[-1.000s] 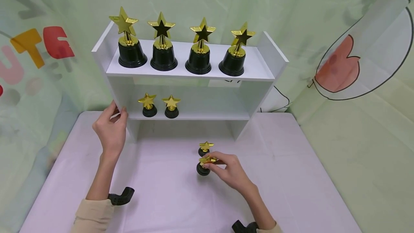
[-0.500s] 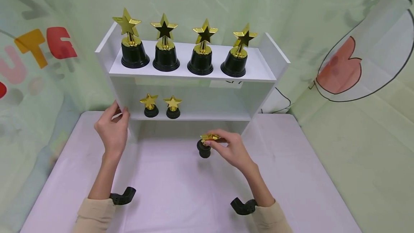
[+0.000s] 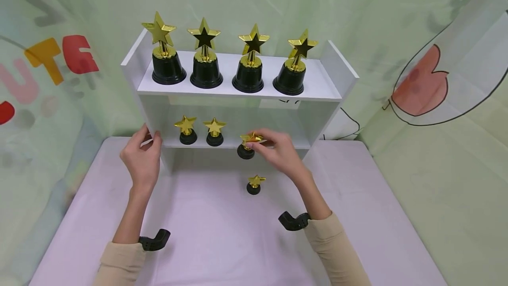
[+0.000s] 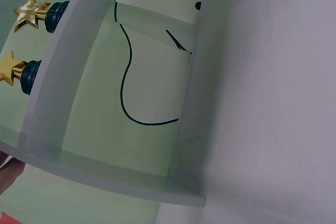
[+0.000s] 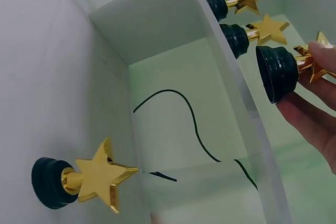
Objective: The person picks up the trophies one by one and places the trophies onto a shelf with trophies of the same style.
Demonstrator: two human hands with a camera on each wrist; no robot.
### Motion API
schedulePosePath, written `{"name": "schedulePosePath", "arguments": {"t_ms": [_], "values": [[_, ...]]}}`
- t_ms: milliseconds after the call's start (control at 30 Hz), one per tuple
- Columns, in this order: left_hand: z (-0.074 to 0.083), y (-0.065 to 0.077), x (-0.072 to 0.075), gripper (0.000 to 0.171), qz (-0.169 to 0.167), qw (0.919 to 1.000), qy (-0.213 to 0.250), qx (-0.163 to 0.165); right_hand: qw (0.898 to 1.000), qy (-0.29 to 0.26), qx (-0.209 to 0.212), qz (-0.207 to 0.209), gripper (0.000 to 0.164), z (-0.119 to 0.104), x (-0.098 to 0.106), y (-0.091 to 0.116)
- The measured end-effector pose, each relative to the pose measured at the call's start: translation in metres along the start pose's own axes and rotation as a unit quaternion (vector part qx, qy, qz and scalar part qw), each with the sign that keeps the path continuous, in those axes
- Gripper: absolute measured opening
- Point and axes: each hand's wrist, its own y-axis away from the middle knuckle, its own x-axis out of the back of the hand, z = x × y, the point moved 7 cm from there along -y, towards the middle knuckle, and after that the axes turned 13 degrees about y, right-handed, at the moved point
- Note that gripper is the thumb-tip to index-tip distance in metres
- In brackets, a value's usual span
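My right hand pinches a small star trophy by its gold star, the black base hanging at the front edge of the middle shelf. In the right wrist view this trophy is tilted, its base toward the shelf board. Two more small trophies stand at the left of that shelf. Another small trophy stands on the table below. With thumb and fingers my left hand grips the left side panel of the white shelf unit; in the left wrist view only its fingertips show.
Several large star trophies stand in a row on the top board. A pale cloth covers the table. Behind hangs a light green curtain with printed shapes.
My right hand has lifted the small trophy off the table, past the other one, up to the middle shelf's edge. My left hand keeps its grip on the side panel.
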Motion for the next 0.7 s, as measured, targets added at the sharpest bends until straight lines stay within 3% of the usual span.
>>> {"name": "schedulePosePath", "arguments": {"t_ms": [400,700], "values": [[-0.003,0.002,-0.001,0.033,-0.004,1.0000,-0.004,0.008,0.999,0.011,-0.041,-0.030,0.026,0.015,-0.011,-0.032],[-0.001,0.001,0.000,0.033,-0.008,1.0000,-0.006,0.002,0.998,0.004,-0.049,-0.039,0.025,0.020,-0.017,-0.040]]}}
